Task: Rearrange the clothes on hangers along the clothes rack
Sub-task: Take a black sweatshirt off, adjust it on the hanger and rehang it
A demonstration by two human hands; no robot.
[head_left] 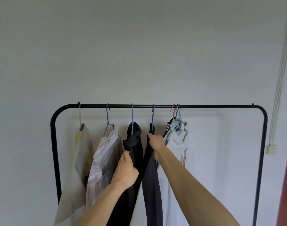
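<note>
**Black steel rail, both hands in the dark clothes**

Black tubular metal forms the clothes rack [188, 106], its top bar running level from left to right and bending down into rounded corners at each end, against a plain pale wall [139, 46]. Along the bar the garments hang lengthwise, straight down: a cream shirt [80, 160] at the far left, a soft striped shirt [105, 154] beside it, a black garment [134, 141] on a blue hanger [132, 118], a dark navy garment [151, 176] on a purple hanger [153, 116], then a bunched group ending in a white printed top [177, 147]. The left hand [125, 170], a ring on one finger, has its grip closed on a fold of the black garment. The right hand [156, 143] has its grip clamped on the navy garment just below its hanger.
</note>
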